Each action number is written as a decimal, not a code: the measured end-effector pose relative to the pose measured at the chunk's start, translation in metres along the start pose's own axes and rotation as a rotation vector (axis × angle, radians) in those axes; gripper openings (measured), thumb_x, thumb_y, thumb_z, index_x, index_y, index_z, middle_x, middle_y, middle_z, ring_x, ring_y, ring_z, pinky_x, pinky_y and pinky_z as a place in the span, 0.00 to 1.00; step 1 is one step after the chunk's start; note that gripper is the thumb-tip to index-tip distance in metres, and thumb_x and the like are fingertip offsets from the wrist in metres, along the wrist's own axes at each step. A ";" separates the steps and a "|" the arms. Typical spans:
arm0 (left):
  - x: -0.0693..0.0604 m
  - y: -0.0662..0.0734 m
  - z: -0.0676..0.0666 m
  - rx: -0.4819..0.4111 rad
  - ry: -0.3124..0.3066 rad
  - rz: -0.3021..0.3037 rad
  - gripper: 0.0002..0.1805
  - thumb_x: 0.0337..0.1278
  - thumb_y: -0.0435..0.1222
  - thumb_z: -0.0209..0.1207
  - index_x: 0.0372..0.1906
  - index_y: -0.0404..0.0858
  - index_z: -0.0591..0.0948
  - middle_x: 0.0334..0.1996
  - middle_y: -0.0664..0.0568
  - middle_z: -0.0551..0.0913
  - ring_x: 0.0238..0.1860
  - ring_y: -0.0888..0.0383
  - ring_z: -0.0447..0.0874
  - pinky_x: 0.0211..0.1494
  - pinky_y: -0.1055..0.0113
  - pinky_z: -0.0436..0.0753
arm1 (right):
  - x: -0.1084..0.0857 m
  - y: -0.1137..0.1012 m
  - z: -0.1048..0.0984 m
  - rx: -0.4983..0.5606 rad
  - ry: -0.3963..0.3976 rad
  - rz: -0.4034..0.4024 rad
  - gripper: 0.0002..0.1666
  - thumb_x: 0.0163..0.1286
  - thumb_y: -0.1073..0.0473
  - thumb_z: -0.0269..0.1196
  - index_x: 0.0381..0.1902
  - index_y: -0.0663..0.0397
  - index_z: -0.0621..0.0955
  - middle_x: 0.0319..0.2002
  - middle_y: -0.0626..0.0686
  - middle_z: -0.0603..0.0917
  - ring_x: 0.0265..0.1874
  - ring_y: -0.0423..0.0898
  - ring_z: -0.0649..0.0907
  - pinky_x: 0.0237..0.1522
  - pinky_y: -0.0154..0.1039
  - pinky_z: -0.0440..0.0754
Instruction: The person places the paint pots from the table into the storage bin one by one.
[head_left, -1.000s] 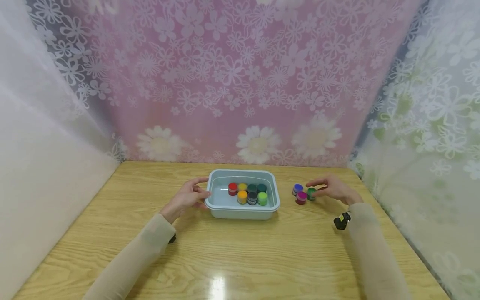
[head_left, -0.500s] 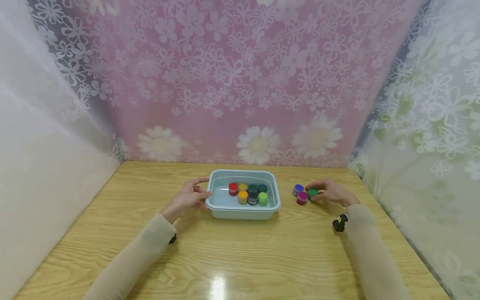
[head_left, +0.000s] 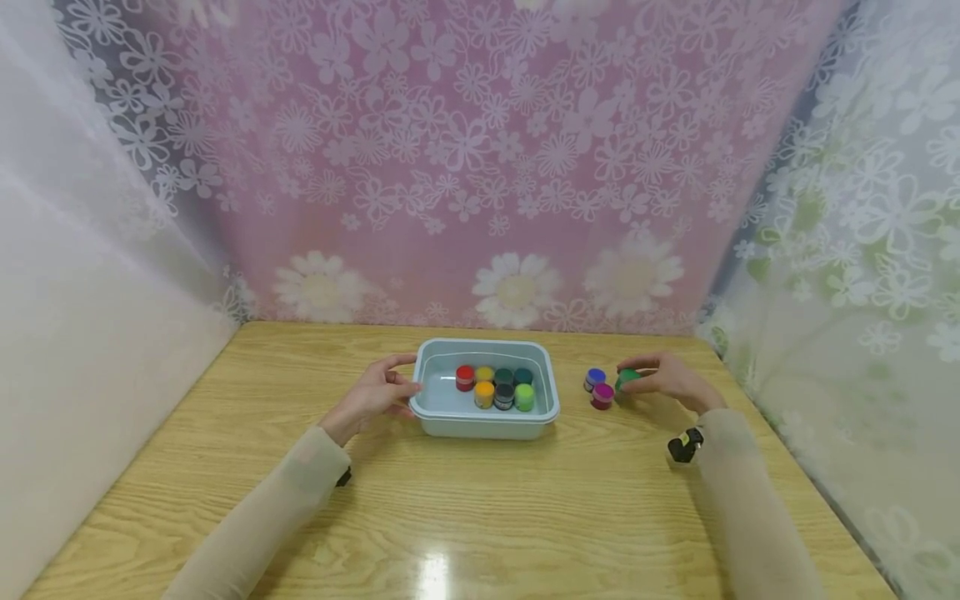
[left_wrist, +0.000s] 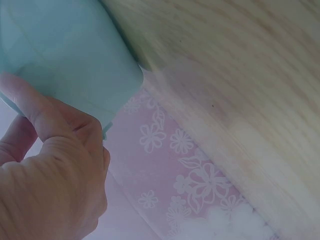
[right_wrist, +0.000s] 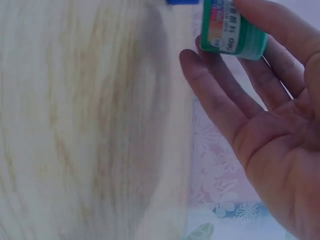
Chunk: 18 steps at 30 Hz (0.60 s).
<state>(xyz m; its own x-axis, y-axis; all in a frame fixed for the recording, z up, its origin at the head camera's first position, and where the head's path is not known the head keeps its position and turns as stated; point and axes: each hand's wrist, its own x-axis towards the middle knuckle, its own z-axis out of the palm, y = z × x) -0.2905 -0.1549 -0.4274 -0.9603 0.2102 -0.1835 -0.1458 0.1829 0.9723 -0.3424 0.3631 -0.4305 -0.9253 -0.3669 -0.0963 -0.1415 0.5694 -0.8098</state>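
Note:
In the head view, my left hand [head_left: 372, 392] holds the left end of a light blue plastic basin [head_left: 483, 428], and the left wrist view shows its fingers about the rim. Several small paint jars stand in the basin, among them a red jar [head_left: 465, 378] and a light green jar [head_left: 524, 397]. My right hand [head_left: 670, 382] pinches a green paint jar [right_wrist: 231, 30] between thumb and fingers; its printed label shows in the right wrist view. Close to that hand, on its left, are a blue jar [head_left: 595, 380] and a magenta jar [head_left: 602, 397].
Everything sits on a wooden table [head_left: 480, 500]. A pink flowered curtain [head_left: 480, 167] hangs behind the table, with pale sheets at the left and right sides.
The right hand has taken hold of the green jar and shifted it slightly up and away from the blue and magenta jars. The left hand and basin stay nearly still.

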 end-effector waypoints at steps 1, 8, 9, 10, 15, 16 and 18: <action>0.000 0.000 0.000 -0.001 0.001 0.001 0.34 0.63 0.30 0.61 0.73 0.43 0.64 0.43 0.39 0.77 0.31 0.53 0.83 0.45 0.47 0.87 | -0.001 -0.001 0.001 0.005 0.011 -0.007 0.35 0.63 0.54 0.70 0.65 0.63 0.74 0.63 0.66 0.76 0.64 0.65 0.72 0.58 0.51 0.81; -0.005 -0.002 0.004 -0.002 -0.002 -0.030 0.34 0.63 0.30 0.61 0.72 0.44 0.65 0.41 0.41 0.78 0.31 0.52 0.83 0.48 0.45 0.86 | -0.001 -0.012 0.008 -0.005 0.045 0.001 0.33 0.61 0.49 0.71 0.63 0.52 0.77 0.62 0.61 0.78 0.62 0.61 0.75 0.66 0.65 0.69; -0.005 -0.002 0.004 -0.004 -0.002 -0.031 0.34 0.63 0.30 0.61 0.72 0.44 0.65 0.41 0.41 0.78 0.31 0.52 0.83 0.48 0.45 0.86 | -0.001 -0.014 0.010 0.001 0.049 0.003 0.33 0.61 0.48 0.71 0.62 0.50 0.78 0.62 0.61 0.78 0.61 0.59 0.77 0.66 0.65 0.68; -0.005 -0.003 0.003 -0.004 -0.001 -0.031 0.34 0.63 0.30 0.61 0.72 0.44 0.65 0.42 0.41 0.78 0.32 0.52 0.83 0.48 0.45 0.86 | 0.000 -0.017 0.011 0.011 0.050 0.002 0.33 0.61 0.48 0.71 0.62 0.49 0.78 0.62 0.61 0.78 0.59 0.57 0.78 0.67 0.65 0.68; -0.002 -0.002 0.001 -0.004 -0.002 -0.016 0.34 0.63 0.31 0.61 0.73 0.43 0.64 0.43 0.40 0.77 0.32 0.52 0.83 0.45 0.48 0.88 | 0.007 -0.036 0.019 0.089 0.056 -0.017 0.35 0.60 0.48 0.72 0.64 0.50 0.76 0.61 0.62 0.79 0.51 0.46 0.84 0.66 0.59 0.71; -0.002 -0.001 0.001 -0.003 0.001 -0.016 0.34 0.63 0.31 0.62 0.73 0.44 0.64 0.43 0.39 0.77 0.32 0.52 0.84 0.45 0.48 0.88 | 0.008 -0.041 0.019 0.103 0.055 -0.020 0.35 0.60 0.49 0.72 0.64 0.50 0.76 0.60 0.61 0.80 0.50 0.45 0.84 0.66 0.58 0.73; -0.001 0.001 0.002 -0.010 0.014 -0.017 0.34 0.63 0.30 0.62 0.72 0.44 0.65 0.43 0.39 0.78 0.31 0.52 0.84 0.44 0.48 0.88 | 0.009 -0.049 0.020 0.105 0.049 -0.029 0.35 0.61 0.49 0.71 0.64 0.50 0.76 0.59 0.58 0.81 0.49 0.43 0.84 0.64 0.53 0.76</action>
<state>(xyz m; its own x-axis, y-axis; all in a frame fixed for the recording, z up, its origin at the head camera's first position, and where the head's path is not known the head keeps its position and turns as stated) -0.2895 -0.1530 -0.4261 -0.9609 0.1937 -0.1979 -0.1643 0.1764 0.9705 -0.3363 0.3166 -0.4031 -0.9379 -0.3438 -0.0455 -0.1332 0.4783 -0.8681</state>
